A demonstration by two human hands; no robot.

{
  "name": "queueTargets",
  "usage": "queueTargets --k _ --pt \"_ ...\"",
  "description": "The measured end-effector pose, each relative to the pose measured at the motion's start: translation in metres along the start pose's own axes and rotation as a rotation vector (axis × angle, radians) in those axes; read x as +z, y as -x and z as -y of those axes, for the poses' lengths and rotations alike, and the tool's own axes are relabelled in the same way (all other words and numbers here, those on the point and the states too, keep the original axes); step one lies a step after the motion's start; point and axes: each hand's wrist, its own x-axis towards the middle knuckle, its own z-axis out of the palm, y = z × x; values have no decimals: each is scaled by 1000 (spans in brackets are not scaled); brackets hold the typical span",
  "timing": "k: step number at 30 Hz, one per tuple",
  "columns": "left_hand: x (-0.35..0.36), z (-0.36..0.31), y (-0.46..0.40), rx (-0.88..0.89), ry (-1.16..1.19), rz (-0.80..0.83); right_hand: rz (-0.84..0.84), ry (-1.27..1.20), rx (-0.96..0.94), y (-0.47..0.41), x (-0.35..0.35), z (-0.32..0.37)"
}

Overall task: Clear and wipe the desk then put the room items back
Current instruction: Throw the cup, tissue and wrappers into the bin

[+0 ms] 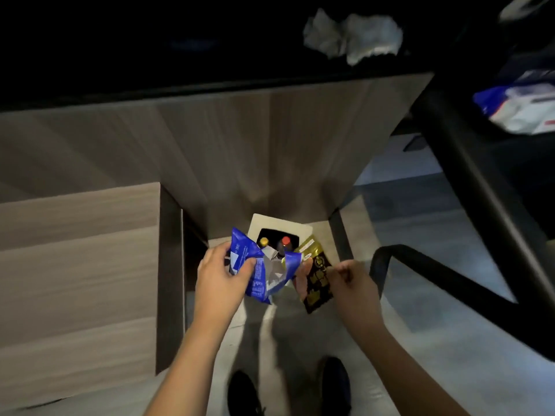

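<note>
My left hand (220, 270) grips a crumpled blue snack wrapper (259, 270) just above a white bin (280, 228) that stands on the floor under the desk. Bottles with a yellow cap and a red cap show inside the bin's opening. A black and gold packet (315, 276) is held in my right hand (350, 280), beside the blue wrapper and over the bin's right edge. On the dark desk top (180, 55) above lies a crumpled white tissue (354, 36).
A wooden drawer unit (78, 280) stands at the left. A black chair (480, 205) fills the right side, with a blue and white pack (522, 108) on its seat. My feet (288, 391) stand on the light floor below.
</note>
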Motion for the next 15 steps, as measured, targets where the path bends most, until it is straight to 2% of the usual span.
queueTargets --k 3,9,15 --pt "54 58 -17 -6 59 -30 -20 12 -35 -37 46 -61" --pt "144 140 -67 126 171 -142 -119 -43 -160 -110 128 -154" --pt "182 186 -106 152 443 -217 -216 -14 -357 -169 162 -176"
